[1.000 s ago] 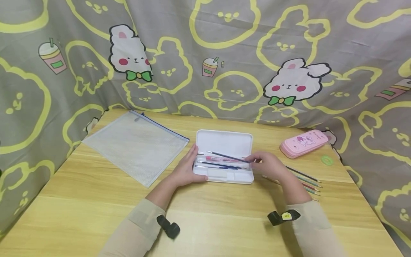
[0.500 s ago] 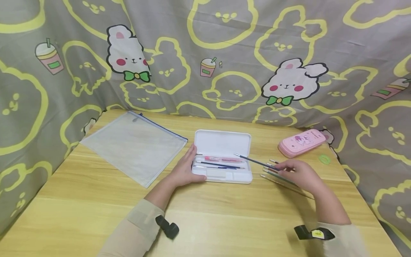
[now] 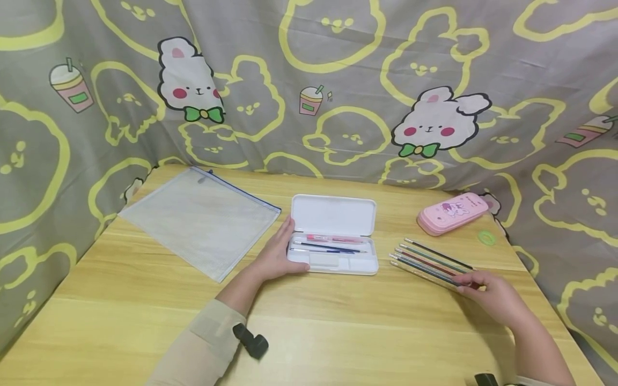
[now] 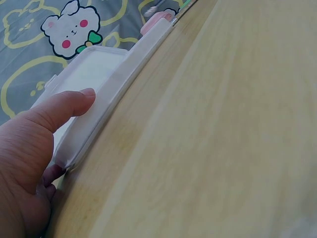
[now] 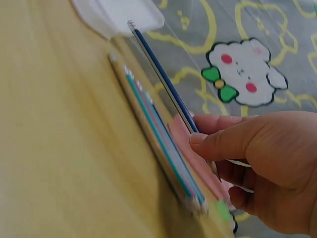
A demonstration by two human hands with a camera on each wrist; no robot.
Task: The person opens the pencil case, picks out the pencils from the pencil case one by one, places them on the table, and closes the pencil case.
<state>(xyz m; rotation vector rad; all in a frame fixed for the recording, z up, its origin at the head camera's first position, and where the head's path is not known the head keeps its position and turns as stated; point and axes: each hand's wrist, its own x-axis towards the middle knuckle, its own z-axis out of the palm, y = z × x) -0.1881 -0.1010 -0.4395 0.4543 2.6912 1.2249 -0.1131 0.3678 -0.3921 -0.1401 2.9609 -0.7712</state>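
Dark blue pencil [image 5: 162, 74]: held at the right side of the desk [image 3: 309, 327], just over a row of loose pencils [image 5: 157, 140]. Right-hand grip [image 5: 267, 163] nearly closed, thumb and index finger pinching the shaft near its pointed end; remaining fingers curled below, point showing beyond the thumb. Silver-capped end directed toward the white case [image 3: 359, 265]. Right wrist view has the pencil raised above the row; gap to the desk not measurable. Row lies side by side, slanting, colours including tan, teal and red. White case lies to the left of the row, lid [image 3: 333, 214] swung back. Inside: pink pen [image 3: 333, 239], another dark pencil [image 3: 333, 247], white block [image 3: 324, 260] in the front section. Left-hand grip [image 3: 276, 259] spread wide around the near left corner of the case: fingers along its left side, thumb resting on the front rim. Beyond the row, pink box [image 3: 452, 213] with rabbit print; green ring [image 3: 486, 237] just beside it. Far left of desk: translucent bag [image 3: 203, 225], flat, blue zip along one edge. Behind all, grey curtain [image 3: 270, 150] printed with rabbits and yellow outlines.
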